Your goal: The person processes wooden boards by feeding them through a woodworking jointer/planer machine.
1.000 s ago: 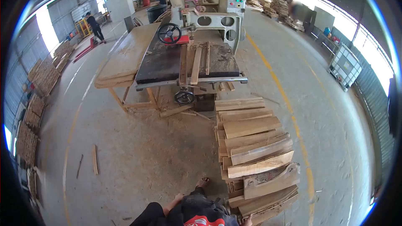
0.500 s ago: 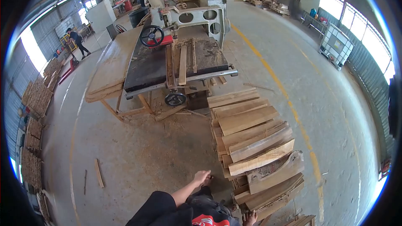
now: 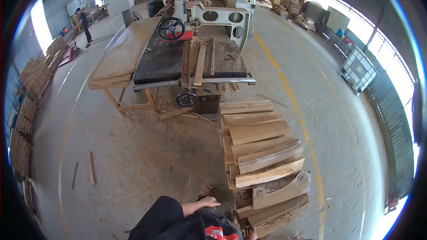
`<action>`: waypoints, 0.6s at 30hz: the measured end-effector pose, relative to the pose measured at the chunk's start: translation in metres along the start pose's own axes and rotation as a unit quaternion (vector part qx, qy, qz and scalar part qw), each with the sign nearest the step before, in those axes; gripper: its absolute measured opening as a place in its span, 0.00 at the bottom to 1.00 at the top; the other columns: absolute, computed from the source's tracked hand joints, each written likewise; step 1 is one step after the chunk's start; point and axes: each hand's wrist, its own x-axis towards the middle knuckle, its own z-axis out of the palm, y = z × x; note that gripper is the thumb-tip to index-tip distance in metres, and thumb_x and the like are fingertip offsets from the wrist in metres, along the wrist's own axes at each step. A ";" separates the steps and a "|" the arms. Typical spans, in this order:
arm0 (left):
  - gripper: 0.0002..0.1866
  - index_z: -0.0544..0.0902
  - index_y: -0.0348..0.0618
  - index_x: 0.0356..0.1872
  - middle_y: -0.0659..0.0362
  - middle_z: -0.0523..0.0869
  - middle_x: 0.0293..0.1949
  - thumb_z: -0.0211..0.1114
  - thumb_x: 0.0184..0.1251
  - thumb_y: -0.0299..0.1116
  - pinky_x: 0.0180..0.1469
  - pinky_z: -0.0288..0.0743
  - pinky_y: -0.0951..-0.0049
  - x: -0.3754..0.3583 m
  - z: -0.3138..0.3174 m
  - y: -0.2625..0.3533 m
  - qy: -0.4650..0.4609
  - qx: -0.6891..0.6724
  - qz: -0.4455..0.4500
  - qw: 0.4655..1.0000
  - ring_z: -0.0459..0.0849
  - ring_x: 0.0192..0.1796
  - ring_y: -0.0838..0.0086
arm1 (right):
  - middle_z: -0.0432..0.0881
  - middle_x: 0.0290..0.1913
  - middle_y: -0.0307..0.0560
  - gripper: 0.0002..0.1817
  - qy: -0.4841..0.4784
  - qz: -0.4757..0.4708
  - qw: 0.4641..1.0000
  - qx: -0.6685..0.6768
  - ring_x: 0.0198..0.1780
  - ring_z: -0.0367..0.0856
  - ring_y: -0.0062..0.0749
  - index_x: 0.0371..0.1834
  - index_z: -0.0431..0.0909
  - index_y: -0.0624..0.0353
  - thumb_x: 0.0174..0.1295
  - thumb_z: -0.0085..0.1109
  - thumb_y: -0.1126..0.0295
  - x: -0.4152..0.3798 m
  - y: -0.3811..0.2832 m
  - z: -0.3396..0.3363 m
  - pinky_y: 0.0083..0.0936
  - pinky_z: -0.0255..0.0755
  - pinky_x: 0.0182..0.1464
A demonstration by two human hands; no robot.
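"Where are the hands?"

"The left hand [image 3: 209, 202], fingers curled in, is in front of the dark shirt [image 3: 217, 231]. The right hand [image 3: 251, 234] is at the near left corner of the board stack [image 3: 270, 173]; whether it grips a board, I cannot tell."

"And the stack?"

"It runs from near the machine table's [image 3: 160, 63] front edge back to the person's right side, a curved-edge board [image 3: 281, 193] lying toward its near end. A wooden strip [image 3: 200, 65] on that table reaches the front edge."

Daylight glares through wall openings [image 3: 40, 27]; fisheye distortion bends the edges into black corners.
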 end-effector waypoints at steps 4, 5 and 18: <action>0.39 0.94 0.40 0.45 0.43 0.93 0.51 0.58 0.71 0.71 0.63 0.80 0.51 -0.010 -0.013 -0.009 0.073 -0.015 -0.019 0.997 0.90 0.57 0.47 | 0.88 0.54 0.44 0.25 -0.016 -0.023 1.000 -0.015 0.53 0.88 0.47 0.65 0.82 0.49 0.71 0.69 0.50 0.004 0.000 0.006 0.51 0.85 0.50; 0.39 0.94 0.39 0.44 0.43 0.92 0.51 0.57 0.72 0.71 0.63 0.80 0.51 -0.012 -0.018 -0.013 0.080 -0.009 -0.026 0.996 0.90 0.57 0.46 | 0.88 0.54 0.44 0.25 -0.011 -0.024 0.999 -0.021 0.53 0.88 0.47 0.65 0.81 0.49 0.71 0.68 0.50 0.004 -0.001 0.009 0.51 0.85 0.50; 0.40 0.83 0.34 0.66 0.33 0.78 0.71 0.55 0.77 0.65 0.69 0.78 0.50 -0.024 -0.049 -0.030 0.070 -0.061 -0.133 0.987 0.83 0.68 0.41 | 0.88 0.54 0.45 0.27 0.011 -0.039 0.996 -0.084 0.52 0.88 0.46 0.67 0.79 0.52 0.72 0.68 0.50 -0.014 -0.018 0.061 0.50 0.85 0.50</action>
